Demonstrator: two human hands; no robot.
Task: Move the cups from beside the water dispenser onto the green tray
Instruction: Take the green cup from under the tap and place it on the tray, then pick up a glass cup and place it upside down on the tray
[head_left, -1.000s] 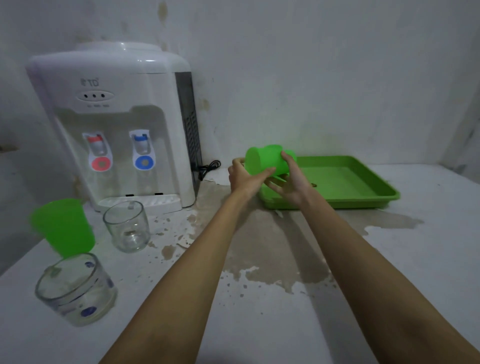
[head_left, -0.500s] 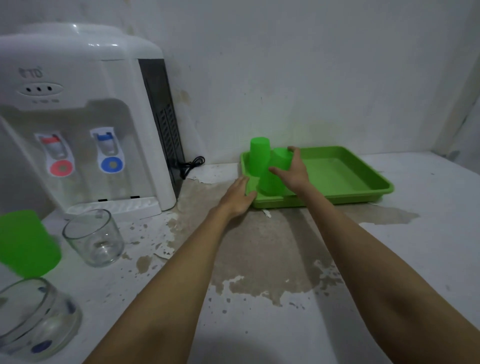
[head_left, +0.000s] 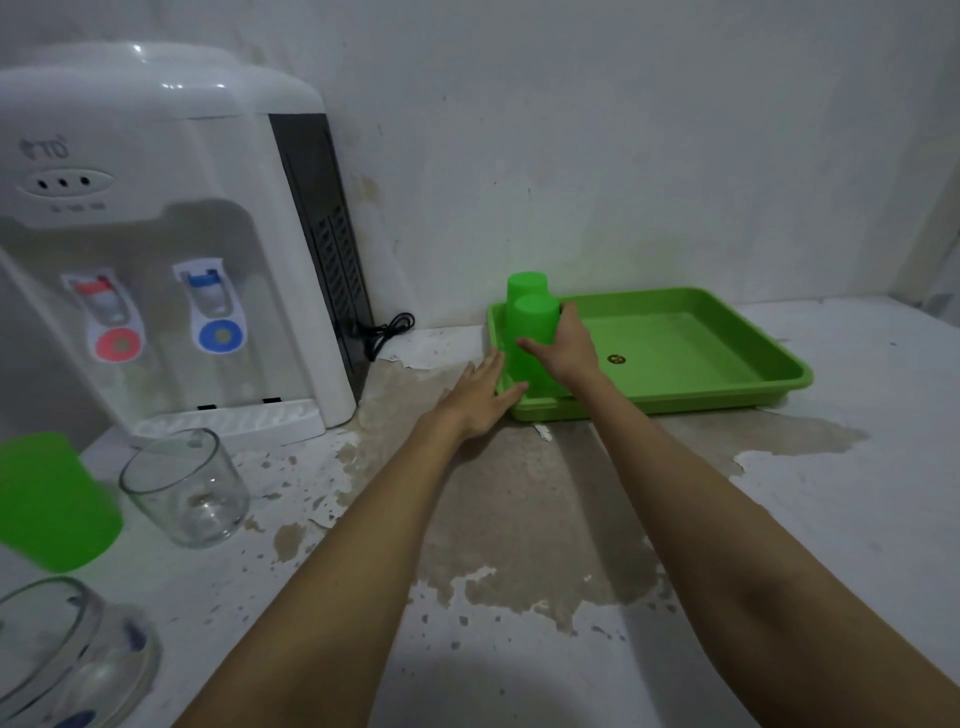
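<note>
A green tray (head_left: 691, 358) lies on the counter by the back wall. Two green plastic cups stand upside down in its left end: one at the back (head_left: 525, 285) and one in front (head_left: 531, 332). My right hand (head_left: 569, 347) is wrapped around the front cup. My left hand (head_left: 483, 397) lies flat, fingers spread, against the tray's left front corner. At the left, beside the white water dispenser (head_left: 156, 234), stand a green cup (head_left: 49, 501), a clear glass (head_left: 187, 488) and a clear glass with blue dots (head_left: 62, 660).
A black cable (head_left: 382, 332) lies coiled beside the dispenser at the wall. The counter top (head_left: 519, 519) is stained and its paint is peeling between the dispenser and the tray. The wall stands right behind the tray.
The green cup went from held in both hands to standing upside down on the tray in front of the other cup. My left hand let go and now rests at the tray's corner.
</note>
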